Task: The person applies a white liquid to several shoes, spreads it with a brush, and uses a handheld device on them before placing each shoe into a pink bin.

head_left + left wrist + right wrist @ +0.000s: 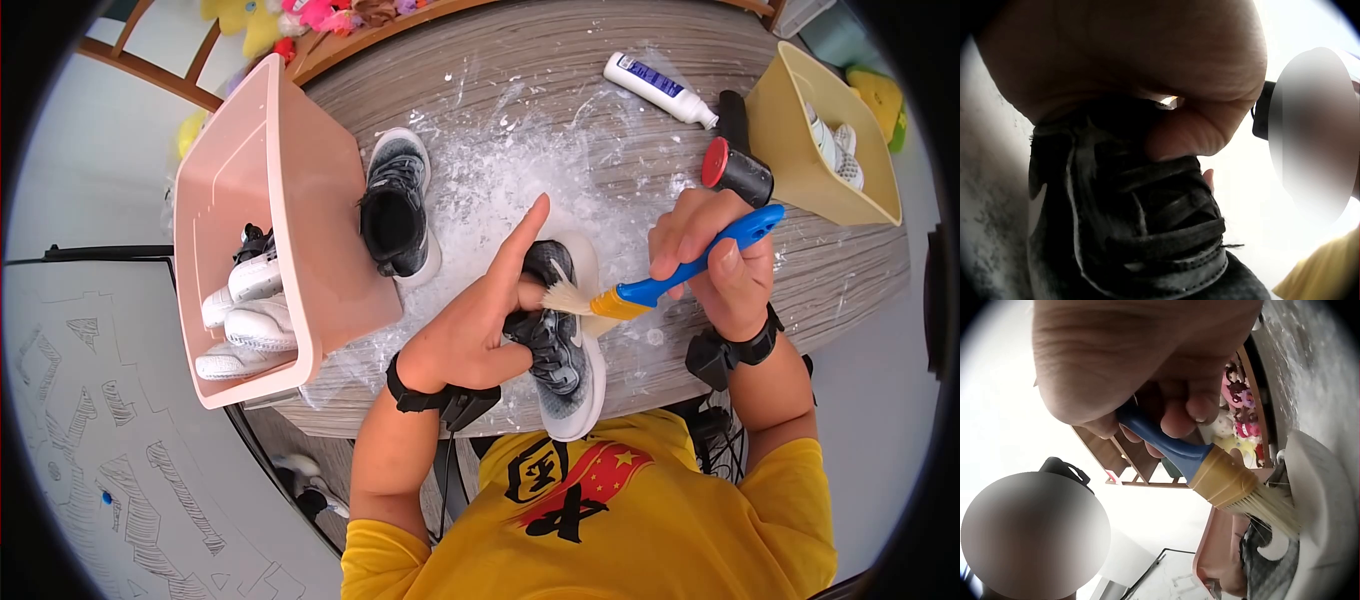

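My left hand [465,325] grips a black and grey sneaker [562,375] with a thick white sole, held toe towards my body. Part of that hand is hidden in the shoe's opening. In the left wrist view the thumb [1188,134] presses by the top laces [1169,240]. Between the fingers and thumb of my right hand [722,255] is a paint brush [650,290] with a blue handle and yellow collar. Its pale bristles [1269,506] meet the sneaker's side near the sole, over a white curved mark in the right wrist view.
Left stands a pink bin [335,200] of white shoes, a second dark sneaker [395,205] beside it. White powder coats the wood-grain table [480,60]. Back right are a white bottle [660,88], a black object with a red end [738,172] and a yellow bin [800,165] holding shoes.
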Available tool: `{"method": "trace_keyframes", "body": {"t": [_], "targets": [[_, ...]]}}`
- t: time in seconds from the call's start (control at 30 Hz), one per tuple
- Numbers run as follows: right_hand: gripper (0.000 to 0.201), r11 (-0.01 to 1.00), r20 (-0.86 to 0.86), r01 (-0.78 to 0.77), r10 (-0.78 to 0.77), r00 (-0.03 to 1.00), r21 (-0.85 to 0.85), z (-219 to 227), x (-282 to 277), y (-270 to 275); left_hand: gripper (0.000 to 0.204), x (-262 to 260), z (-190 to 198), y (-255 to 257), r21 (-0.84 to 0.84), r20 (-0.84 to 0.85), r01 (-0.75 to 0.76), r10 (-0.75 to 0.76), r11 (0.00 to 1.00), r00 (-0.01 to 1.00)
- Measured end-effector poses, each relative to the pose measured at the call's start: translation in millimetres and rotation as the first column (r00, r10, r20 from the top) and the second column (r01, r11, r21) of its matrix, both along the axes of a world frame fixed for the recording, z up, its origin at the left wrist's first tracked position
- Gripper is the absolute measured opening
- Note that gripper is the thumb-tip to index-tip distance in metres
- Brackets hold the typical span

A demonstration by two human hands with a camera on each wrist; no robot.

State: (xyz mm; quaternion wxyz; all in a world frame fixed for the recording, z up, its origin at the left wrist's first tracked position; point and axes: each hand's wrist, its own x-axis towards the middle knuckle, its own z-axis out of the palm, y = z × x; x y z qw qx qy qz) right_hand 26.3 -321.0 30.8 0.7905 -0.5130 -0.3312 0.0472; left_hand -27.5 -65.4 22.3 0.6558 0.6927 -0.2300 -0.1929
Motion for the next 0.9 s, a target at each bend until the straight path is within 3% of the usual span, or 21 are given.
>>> {"method": "trace_keyframes", "body": {"t": [0.33,0.43,0.53,0.73,0.77,0.9], "targets": [[0.034,0.979,-0.159,-0.183,0.195,0.968,0.088,3.0,-3.1,-3.6,0.112,0.9,3.0,3.3,0.06,0.022,0.004,-0.006,0.998,1.0],[0.036,0.996,-0.152,-0.073,0.08,0.985,0.046,5.4,-3.1,-0.7,0.111,-1.0,5.9,-3.4,0.018,-0.014,-0.038,0.038,0.999,0.999],[0.037,0.996,-0.035,0.071,-0.073,0.997,-0.056,6.9,4.3,-3.2,0.109,0.3,4.6,-2.6,0.003,-0.002,-0.05,0.05,0.999,0.999],[0.037,0.937,0.175,0.337,-0.348,0.921,0.089,4.4,10.5,-4.4,0.114,1.9,-3.5,0.5,-0.065,0.035,-0.106,0.108,0.992,0.993],[0.03,0.949,0.207,0.293,-0.311,0.927,0.116,4.5,11.7,-5.4,0.118,2.5,-4.8,-2.4,-0.124,0.034,-0.113,0.118,0.986,0.992],[0.016,0.966,0.454,0.249,-0.193,0.87,-0.066,7.4,11.8,-2.3,0.128,3.3,-5.8,-13.7,-0.344,0.009,-0.171,0.185,0.923,0.983]]}}
